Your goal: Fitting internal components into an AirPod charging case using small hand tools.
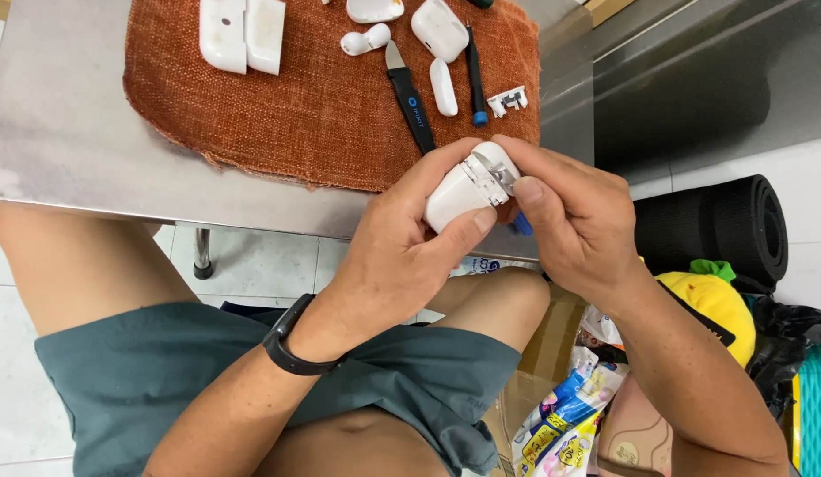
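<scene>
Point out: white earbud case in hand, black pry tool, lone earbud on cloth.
white earbud case [455, 196], head view, body side.
black pry tool [412, 99], head view, handle middle.
lone earbud [364, 41], head view, its middle.

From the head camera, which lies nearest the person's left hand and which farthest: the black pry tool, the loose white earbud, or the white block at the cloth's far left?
1. Black pry tool, just above the left hand.
2. Loose white earbud, farther up the cloth.
3. White block, far left corner.
</scene>
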